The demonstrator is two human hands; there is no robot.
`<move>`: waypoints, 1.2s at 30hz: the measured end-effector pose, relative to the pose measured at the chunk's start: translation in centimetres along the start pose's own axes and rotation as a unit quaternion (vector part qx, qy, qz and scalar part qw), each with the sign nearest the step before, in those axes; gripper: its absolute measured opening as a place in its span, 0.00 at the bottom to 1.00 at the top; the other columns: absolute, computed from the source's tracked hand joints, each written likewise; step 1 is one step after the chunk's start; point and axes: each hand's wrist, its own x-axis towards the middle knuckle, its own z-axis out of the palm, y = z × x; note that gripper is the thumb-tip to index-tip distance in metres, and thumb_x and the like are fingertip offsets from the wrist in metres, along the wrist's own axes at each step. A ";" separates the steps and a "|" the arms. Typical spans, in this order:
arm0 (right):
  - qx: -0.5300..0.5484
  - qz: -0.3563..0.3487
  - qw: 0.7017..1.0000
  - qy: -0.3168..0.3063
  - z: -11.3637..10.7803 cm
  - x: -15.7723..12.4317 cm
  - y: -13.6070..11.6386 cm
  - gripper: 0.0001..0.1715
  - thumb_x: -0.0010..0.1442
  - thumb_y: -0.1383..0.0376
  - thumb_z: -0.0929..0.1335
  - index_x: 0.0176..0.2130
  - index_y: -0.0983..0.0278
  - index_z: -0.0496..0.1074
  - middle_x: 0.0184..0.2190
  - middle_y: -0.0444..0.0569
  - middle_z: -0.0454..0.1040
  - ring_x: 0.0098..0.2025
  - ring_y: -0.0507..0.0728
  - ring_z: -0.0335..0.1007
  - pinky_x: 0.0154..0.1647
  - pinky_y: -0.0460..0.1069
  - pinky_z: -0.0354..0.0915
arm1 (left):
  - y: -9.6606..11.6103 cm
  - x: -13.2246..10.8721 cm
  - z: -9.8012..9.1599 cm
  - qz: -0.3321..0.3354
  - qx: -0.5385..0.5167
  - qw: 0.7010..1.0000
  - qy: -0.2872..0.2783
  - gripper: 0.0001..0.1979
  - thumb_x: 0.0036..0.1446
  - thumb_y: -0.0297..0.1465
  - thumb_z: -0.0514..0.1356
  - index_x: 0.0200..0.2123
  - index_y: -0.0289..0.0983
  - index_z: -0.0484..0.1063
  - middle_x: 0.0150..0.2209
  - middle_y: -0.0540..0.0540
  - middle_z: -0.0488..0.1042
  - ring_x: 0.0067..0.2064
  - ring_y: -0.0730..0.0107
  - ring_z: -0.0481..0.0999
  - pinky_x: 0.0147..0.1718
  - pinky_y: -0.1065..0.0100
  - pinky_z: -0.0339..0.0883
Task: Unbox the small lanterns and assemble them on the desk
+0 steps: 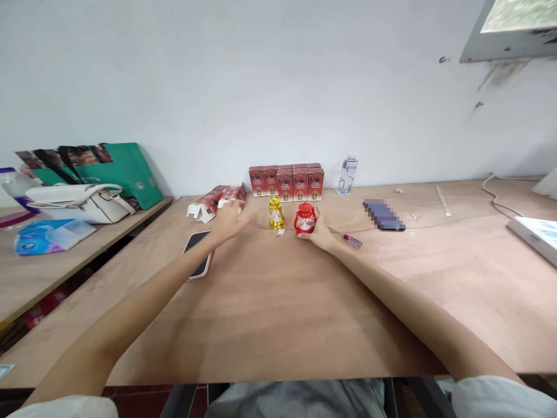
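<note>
A plain white wall [209, 87] backs a pale brown wooden desk [278, 319]; take the desk's bare middle as the clock's centre, with the wall at twelve. Furthest left, on a side desk [26, 284], a white handbag [91, 209] sits before a green printed bag [139, 174] near ten o'clock. A dark-screened, pale-edged phone [202, 267] lies at nine to ten, partly under the left forearm. At ten to eleven are opened red-and-white cardboard boxes [213, 200]. The left grip [230, 220] is open beside them, blurred; contact cannot be told. A shiny gold miniature lantern [275, 216] stands upright at twelve, in front of a row of red printed boxes [285, 184]. At one o'clock, the right grip [322, 233] is closed around a red miniature lantern [305, 213], upright just beside the gold one. Beyond stands a clear plastic bottle [347, 174]. At two lie a purple-handled screwdriver [353, 241] and a dark, partly pixelated slab [384, 215]; at three, a white box [535, 235].
</note>
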 end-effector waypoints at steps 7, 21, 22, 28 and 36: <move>-0.001 0.038 0.999 0.035 -0.4 -3.5 -2.4 0.29 0.42 0.58 0.74 0.42 0.62 0.63 0.43 0.49 0.73 0.45 0.59 0.69 0.49 0.57 0.63 | 9.9 -4.0 1.0 0.160 -0.116 0.973 0.119 0.19 0.55 0.38 0.59 0.49 0.37 0.65 0.47 0.41 0.69 0.49 0.59 0.69 0.49 0.59 0.62; -0.049 -0.082 0.995 -0.002 0.4 -10.0 -5.6 0.25 0.47 0.64 0.71 0.45 0.61 0.62 0.44 0.50 0.66 0.48 0.59 0.65 0.50 0.56 0.64 | 12.7 -9.9 2.1 0.218 -0.075 0.955 0.185 0.05 0.61 0.28 0.53 0.34 0.35 0.67 0.36 0.45 0.74 0.39 0.66 0.68 0.35 0.66 0.57; -0.052 -0.091 0.995 0.002 0.4 -10.0 -5.6 0.26 0.47 0.65 0.70 0.46 0.61 0.61 0.45 0.50 0.65 0.48 0.59 0.65 0.50 0.57 0.64 | 12.7 -10.0 2.0 0.213 -0.087 0.955 0.189 0.04 0.61 0.28 0.53 0.34 0.35 0.66 0.36 0.46 0.74 0.39 0.67 0.68 0.35 0.66 0.56; -0.128 -0.189 0.973 0.022 0.5 -10.4 -5.4 0.26 0.49 0.68 0.67 0.48 0.61 0.59 0.44 0.53 0.64 0.47 0.60 0.66 0.48 0.58 0.66 | 13.1 -10.4 2.0 0.208 -0.088 0.952 0.205 0.07 0.57 0.34 0.59 0.31 0.36 0.66 0.29 0.50 0.73 0.34 0.68 0.67 0.34 0.66 0.52; -0.123 -0.239 0.963 0.027 -0.1 -10.5 -5.9 0.27 0.51 0.63 0.68 0.51 0.61 0.60 0.46 0.54 0.65 0.49 0.61 0.65 0.51 0.58 0.64 | 13.0 -10.3 0.8 0.218 -0.057 0.941 0.254 0.03 0.57 0.29 0.57 0.31 0.37 0.68 0.31 0.48 0.76 0.36 0.67 0.70 0.39 0.62 0.50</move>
